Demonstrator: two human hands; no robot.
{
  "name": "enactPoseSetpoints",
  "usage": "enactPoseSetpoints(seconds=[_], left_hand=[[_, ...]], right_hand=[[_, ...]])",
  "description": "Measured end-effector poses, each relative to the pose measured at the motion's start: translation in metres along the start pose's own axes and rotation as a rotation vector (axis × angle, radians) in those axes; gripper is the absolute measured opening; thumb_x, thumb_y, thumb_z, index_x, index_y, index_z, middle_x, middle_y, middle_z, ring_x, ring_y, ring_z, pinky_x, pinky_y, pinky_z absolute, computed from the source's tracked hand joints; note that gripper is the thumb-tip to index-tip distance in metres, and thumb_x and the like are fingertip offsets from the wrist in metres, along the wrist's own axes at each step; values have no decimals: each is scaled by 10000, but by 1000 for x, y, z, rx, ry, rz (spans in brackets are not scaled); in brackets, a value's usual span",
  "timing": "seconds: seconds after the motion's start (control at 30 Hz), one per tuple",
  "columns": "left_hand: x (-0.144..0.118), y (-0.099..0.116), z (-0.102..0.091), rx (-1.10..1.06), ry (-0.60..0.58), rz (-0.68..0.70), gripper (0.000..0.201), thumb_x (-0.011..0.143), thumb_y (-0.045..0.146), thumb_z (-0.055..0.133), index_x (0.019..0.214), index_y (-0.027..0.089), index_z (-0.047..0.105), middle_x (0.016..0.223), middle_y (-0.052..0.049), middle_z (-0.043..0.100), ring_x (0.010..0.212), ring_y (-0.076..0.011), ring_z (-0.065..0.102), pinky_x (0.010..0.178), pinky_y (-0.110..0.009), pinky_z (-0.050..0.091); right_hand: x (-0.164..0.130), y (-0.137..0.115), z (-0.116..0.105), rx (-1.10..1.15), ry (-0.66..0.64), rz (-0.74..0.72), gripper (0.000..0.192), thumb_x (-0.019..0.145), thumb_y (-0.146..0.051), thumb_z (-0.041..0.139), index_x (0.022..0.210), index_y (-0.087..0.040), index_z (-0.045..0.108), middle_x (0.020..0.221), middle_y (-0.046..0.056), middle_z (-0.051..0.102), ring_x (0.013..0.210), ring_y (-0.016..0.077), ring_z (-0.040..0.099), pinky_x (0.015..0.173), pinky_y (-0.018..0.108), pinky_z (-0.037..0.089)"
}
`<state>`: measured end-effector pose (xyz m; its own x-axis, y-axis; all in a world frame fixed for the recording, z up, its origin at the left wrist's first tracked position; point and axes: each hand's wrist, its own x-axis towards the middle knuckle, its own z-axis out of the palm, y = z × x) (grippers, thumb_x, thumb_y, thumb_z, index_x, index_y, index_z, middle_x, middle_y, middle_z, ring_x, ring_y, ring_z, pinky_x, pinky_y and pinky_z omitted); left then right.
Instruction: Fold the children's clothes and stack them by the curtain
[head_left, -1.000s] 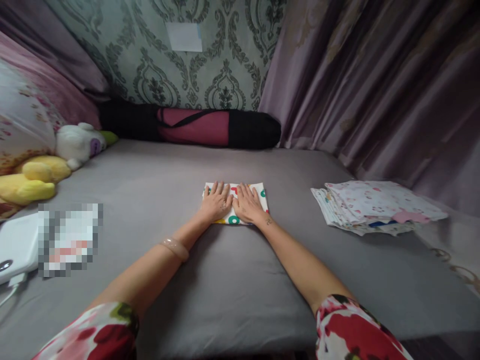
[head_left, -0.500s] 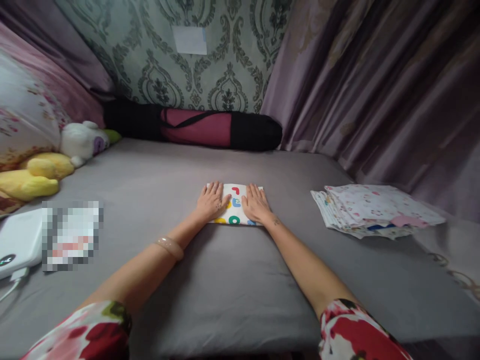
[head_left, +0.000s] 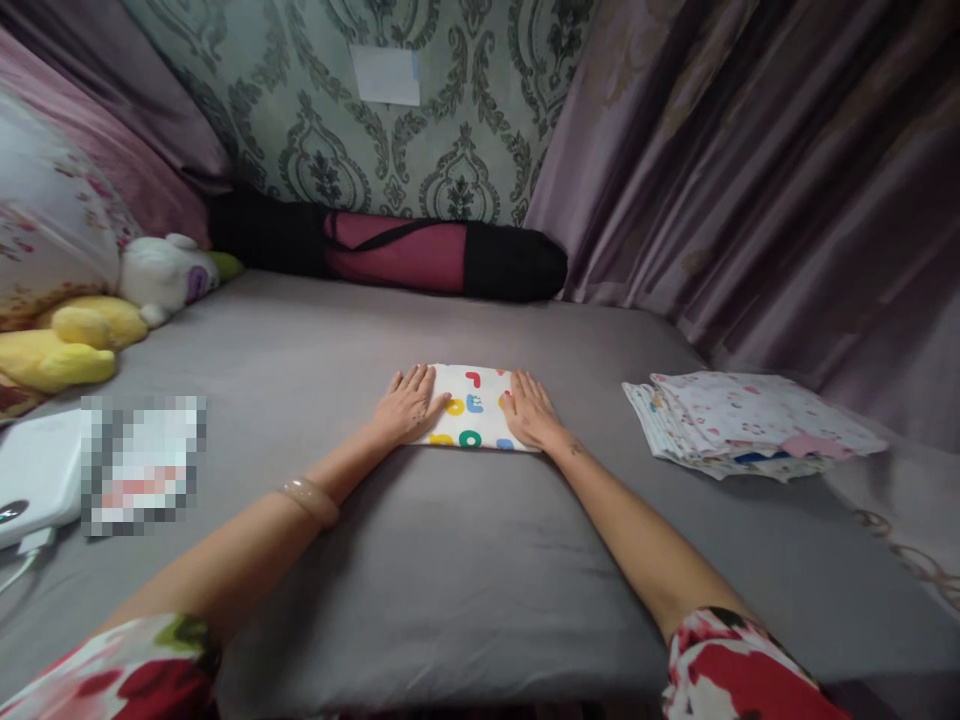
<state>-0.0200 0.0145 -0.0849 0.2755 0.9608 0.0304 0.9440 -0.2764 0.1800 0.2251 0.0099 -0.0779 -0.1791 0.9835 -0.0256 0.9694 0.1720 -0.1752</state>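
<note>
A folded white cloth (head_left: 474, 420) printed with colourful letter-like shapes lies flat on the grey bed sheet (head_left: 465, 560). My left hand (head_left: 406, 405) rests palm down on its left edge, fingers stretched and thumb pointing inward. On the cloth's right edge, my right hand (head_left: 532, 410) presses flat in the same way, fingers extended. The cloth's two side edges are partly hidden under my palms. Neither hand grips anything.
To the right sits a stack of folded printed cloths (head_left: 750, 420). A long black and maroon bag (head_left: 397, 255) lies along the wall. Plush toys (head_left: 165, 275) are at the left, above a white power bank (head_left: 41, 470) with a cable and a blurred-out item (head_left: 146, 465).
My hands have slid apart, left hand to the left and right hand to the right, across the cloth toward its side edges. More of the printed middle now shows.
</note>
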Motion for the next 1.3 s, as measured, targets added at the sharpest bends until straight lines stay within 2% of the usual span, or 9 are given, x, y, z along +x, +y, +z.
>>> enactPoseSetpoints(seconds=[0.13,0.23,0.43,0.53,0.67,0.8,0.97,1.13,1.3], left_hand=[[-7,2,-8,-20,-39,2,722,971,559,190,1519,93,245,1595,-176,193,1480,-296,159,1173,-522,149],[-16,6,-10,-16,0,26,697,977,549,198,1523,118,248,1602,-157,177,1487,-278,135,1177,-524,134],[-24,10,-1,10,21,14,656,989,501,204,1510,110,286,1589,-144,229,1480,-266,172,1177,-506,158],[-24,11,0,13,25,14,650,986,503,217,1511,126,288,1590,-142,229,1479,-270,175,1176,-512,156],[-25,9,-1,-4,42,19,654,983,510,228,1506,124,296,1585,-143,248,1477,-268,186,1178,-502,161],[-26,6,-1,-47,80,30,630,989,488,221,1500,130,304,1581,-133,266,1477,-247,190,1179,-481,183],[-26,4,-2,-112,98,-21,570,1003,407,185,1494,144,308,1574,-113,292,1472,-203,210,1184,-431,199],[-25,3,0,-157,108,-12,549,1003,383,198,1473,135,339,1562,-115,321,1468,-206,223,1187,-432,188],[-22,-2,6,-261,191,-25,555,993,391,210,1457,125,356,1537,-126,368,1450,-214,272,1181,-423,218]], right_hand=[[0,-6,-15,-19,-49,9,648,989,-401,193,1508,-20,259,1583,184,224,1466,278,190,1184,440,128],[-3,-26,-21,-21,8,-19,633,997,-432,202,1512,-71,278,1590,187,203,1475,295,147,1178,490,93],[-8,-67,2,35,90,-123,613,997,-448,251,1517,-126,286,1595,158,211,1472,278,161,1179,458,101],[-9,-67,11,33,97,-114,610,996,-450,259,1516,-132,291,1588,146,240,1465,266,186,1179,457,97],[-9,-65,6,39,74,-107,609,993,-442,273,1515,-130,294,1587,151,241,1464,274,188,1178,464,97],[-3,-79,-4,73,16,-58,602,988,-418,288,1504,-108,307,1590,180,212,1470,292,160,1169,495,102],[5,-101,6,77,112,-131,579,989,-394,275,1495,-118,330,1588,154,237,1471,273,150,1174,487,70],[4,-102,16,58,123,-128,579,984,-415,274,1489,-140,344,1577,126,279,1454,269,190,1167,484,110],[5,-109,6,43,61,-91,586,983,-412,262,1491,-130,337,1581,141,265,1457,288,182,1162,514,103]])
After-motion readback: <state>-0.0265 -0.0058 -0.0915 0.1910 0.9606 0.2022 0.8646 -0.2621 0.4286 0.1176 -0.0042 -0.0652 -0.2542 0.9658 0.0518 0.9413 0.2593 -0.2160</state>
